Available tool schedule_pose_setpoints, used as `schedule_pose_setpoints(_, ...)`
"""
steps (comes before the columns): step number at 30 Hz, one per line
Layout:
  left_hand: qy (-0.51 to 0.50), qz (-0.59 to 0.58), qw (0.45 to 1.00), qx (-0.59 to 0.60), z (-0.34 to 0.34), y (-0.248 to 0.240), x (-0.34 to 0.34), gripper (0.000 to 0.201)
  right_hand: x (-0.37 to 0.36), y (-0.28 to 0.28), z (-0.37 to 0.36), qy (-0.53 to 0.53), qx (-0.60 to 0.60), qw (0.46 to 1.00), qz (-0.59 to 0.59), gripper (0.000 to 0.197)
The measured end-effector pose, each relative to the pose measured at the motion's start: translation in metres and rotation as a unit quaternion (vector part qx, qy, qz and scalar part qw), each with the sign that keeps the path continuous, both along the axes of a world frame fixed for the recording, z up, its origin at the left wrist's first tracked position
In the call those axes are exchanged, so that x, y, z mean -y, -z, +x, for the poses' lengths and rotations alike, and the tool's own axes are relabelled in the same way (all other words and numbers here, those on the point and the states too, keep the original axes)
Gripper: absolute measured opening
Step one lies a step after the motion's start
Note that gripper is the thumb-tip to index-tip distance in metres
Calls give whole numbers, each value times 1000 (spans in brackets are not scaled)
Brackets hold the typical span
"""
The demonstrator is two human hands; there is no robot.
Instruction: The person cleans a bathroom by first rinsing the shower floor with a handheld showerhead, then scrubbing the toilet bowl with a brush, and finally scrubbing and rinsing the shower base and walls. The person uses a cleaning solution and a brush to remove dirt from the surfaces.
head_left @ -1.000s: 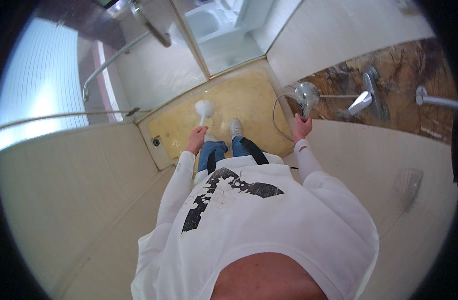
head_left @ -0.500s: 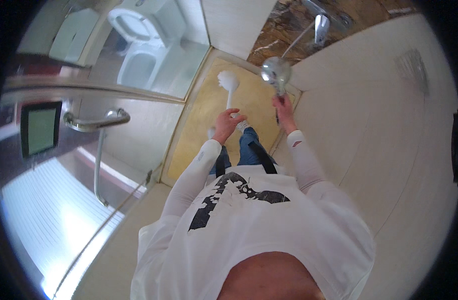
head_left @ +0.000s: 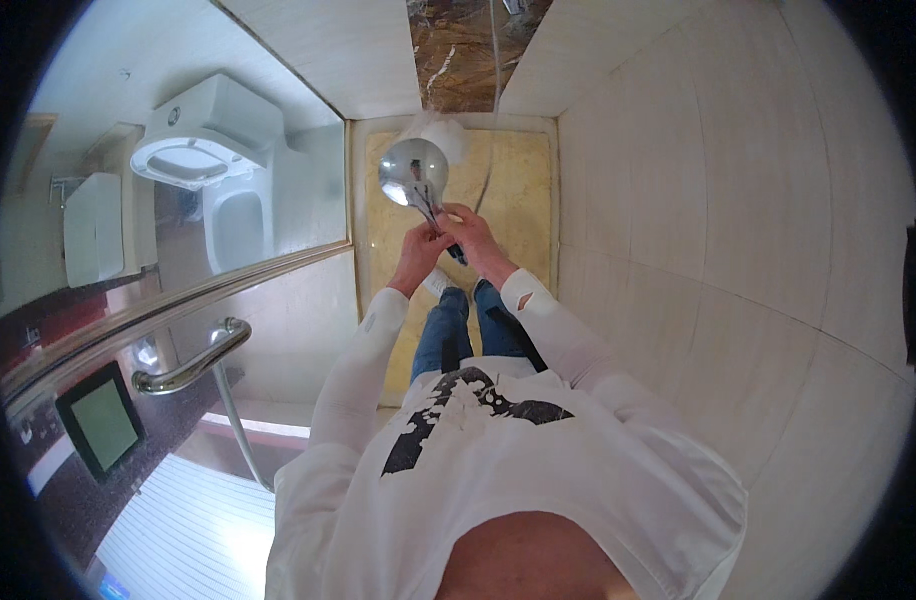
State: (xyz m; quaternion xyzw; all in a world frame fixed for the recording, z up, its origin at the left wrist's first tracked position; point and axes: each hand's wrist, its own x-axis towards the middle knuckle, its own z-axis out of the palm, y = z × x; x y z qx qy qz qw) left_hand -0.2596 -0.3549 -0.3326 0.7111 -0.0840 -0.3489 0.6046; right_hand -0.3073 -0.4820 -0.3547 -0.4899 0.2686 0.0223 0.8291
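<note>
A round chrome shower head (head_left: 414, 172) hangs face-down-looking over the mat, its dark handle running back between my hands. My right hand (head_left: 470, 236) is closed around that handle, and the black end of it sticks out below the fingers. My left hand (head_left: 421, 257) is closed right beside it, its fingertips meeting the right hand at the handle. Whatever the left fingers hold is hidden. Just beyond the shower head lies the white, fluffy head of a brush (head_left: 446, 138), partly covered; its shaft cannot be seen here.
A yellow mat (head_left: 533, 190) covers the shower floor under my feet. Behind the glass on the left stands a white toilet (head_left: 213, 135). A curved chrome grab bar (head_left: 193, 365) is at the left, and a tiled wall (head_left: 718, 200) rises on the right. The hose (head_left: 491, 165) trails ahead.
My right hand has brought the shower head left, in front of the brush head. My two hands, apart before, now meet at its handle. The whole view has also turned.
</note>
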Motion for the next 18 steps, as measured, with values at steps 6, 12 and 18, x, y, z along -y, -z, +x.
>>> schedule_pose_setpoints(6,42,31,999,-15,0,-13,20,24,21,40,9,-80,23,949,303,22)
schedule_pose_setpoints(12,23,53,985,165,4,-4,24,27,11,60,42,43,-19,897,439,22)
schedule_pose_setpoints(18,12,125,975,185,2,18,44,29,44,90,31,113,85,966,218,16)
